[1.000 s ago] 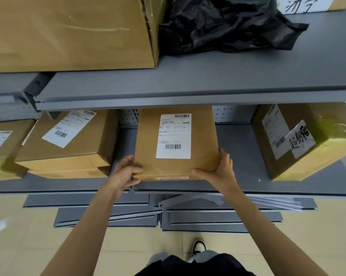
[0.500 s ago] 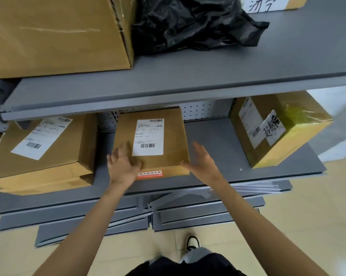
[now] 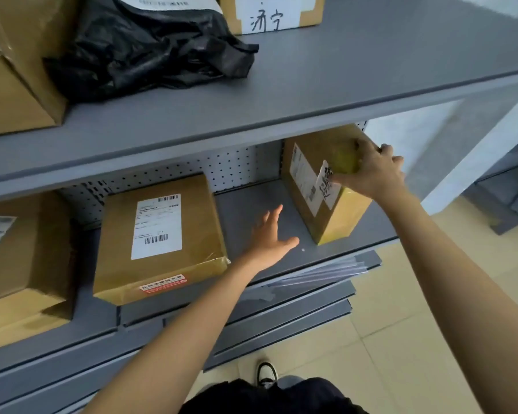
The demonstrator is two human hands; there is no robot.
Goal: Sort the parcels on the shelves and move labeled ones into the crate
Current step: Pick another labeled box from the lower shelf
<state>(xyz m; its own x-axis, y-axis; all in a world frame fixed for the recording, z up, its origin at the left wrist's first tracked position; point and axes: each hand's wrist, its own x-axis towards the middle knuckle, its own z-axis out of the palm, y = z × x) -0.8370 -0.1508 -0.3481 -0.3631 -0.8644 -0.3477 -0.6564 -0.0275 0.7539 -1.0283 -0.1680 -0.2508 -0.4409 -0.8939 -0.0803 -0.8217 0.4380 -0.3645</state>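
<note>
A tall brown parcel (image 3: 310,186) with yellow tape and two white labels stands at the right end of the lower shelf (image 3: 245,204). My right hand (image 3: 374,171) grips its top corner, fingers curled over the far edge. My left hand (image 3: 269,237) hovers open above the bare shelf between that parcel and a flat brown parcel (image 3: 159,234) with a white barcode label, which lies free to the left. No crate is in view.
A brown box (image 3: 22,258) sits at the far left of the lower shelf. The upper shelf (image 3: 341,79) carries a large carton (image 3: 10,70), a crumpled black bag (image 3: 144,46) and a hand-lettered box (image 3: 269,13). Grey shelf panels (image 3: 296,297) lie on the floor beneath.
Both hands let go of the flat labelled parcel and moved right. My right hand took hold of the tall parcel's top. The view swung to the right.
</note>
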